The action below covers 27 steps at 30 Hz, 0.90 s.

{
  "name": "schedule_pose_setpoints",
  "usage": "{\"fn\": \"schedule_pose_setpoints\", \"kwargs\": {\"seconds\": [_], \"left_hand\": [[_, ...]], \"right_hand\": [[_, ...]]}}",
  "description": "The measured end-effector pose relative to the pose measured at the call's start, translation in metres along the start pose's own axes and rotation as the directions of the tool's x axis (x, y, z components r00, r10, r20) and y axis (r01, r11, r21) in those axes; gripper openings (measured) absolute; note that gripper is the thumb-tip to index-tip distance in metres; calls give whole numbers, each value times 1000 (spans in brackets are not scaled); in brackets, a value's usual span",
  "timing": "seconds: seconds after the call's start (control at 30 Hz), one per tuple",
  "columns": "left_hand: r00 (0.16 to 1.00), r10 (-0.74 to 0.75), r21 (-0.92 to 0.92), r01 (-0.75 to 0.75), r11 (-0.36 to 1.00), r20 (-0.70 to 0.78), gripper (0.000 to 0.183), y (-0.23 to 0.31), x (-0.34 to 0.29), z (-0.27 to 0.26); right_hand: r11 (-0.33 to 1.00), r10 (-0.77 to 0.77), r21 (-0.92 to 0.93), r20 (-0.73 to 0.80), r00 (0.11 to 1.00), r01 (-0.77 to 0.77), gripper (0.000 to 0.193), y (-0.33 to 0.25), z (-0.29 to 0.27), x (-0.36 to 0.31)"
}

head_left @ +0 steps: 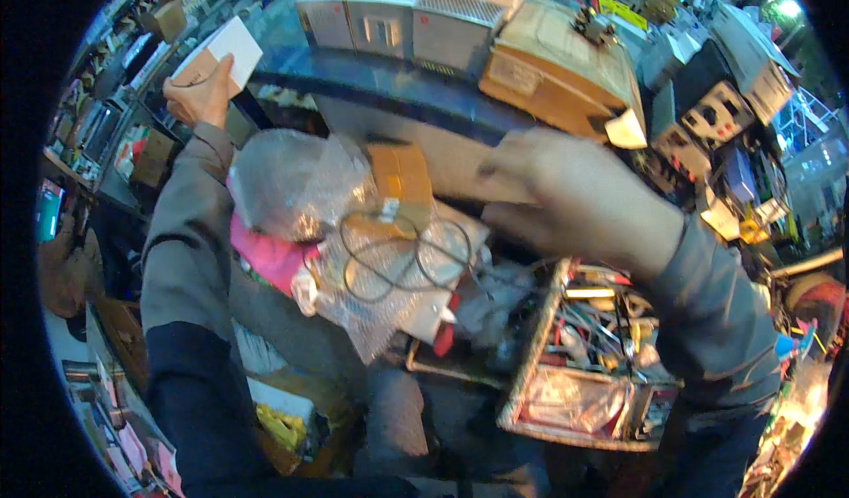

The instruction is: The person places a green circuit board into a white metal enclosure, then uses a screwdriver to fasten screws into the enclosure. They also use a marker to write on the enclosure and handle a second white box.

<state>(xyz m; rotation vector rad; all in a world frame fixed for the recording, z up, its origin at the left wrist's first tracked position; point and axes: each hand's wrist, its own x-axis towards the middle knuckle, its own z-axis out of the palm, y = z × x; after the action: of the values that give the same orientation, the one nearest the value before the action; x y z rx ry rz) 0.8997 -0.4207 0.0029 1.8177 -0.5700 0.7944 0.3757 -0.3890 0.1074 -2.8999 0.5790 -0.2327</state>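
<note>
At the upper left, my left hand is closed round a small white box. My right hand is smeared by motion over the right of the middle, so its fingers cannot be read clearly. Below and left of it lies a pile of clear bubble wrap with a brown cardboard piece. A thin dark cable loops over the wrap. Bright pink material shows under the pile's left side. Below my right hand stands a sectioned tray of assorted tools.
Grey metal-cased units stand on the blue-topped bench at the far side. To their right is a large brown cardboard box. Crowded shelves line the left; equipment with a knobbed panel is stacked at the right.
</note>
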Motion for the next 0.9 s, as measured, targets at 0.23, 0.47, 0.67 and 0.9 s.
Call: {"fn": "schedule_pose_setpoints", "kwargs": {"seconds": [0.23,0.47,0.67,0.9], "left_hand": [[902,197,-163,-144,976,384,145,-10,-10,89],[672,509,-237,-459,856,537,95,59,20,81],[174,644,-576,-320,752,745,78,169,-12,73],[106,784,-540,-668,511,611,95,180,-24,98]], "right_hand": [[959,82,-189,-524,848,-210,39,125,6,89],[868,266,-276,-444,856,-413,86,138,22,170],[890,300,-244,-323,897,-386,101,129,12,195],[872,225,-362,-301,927,-329,90,139,26,185]]}}
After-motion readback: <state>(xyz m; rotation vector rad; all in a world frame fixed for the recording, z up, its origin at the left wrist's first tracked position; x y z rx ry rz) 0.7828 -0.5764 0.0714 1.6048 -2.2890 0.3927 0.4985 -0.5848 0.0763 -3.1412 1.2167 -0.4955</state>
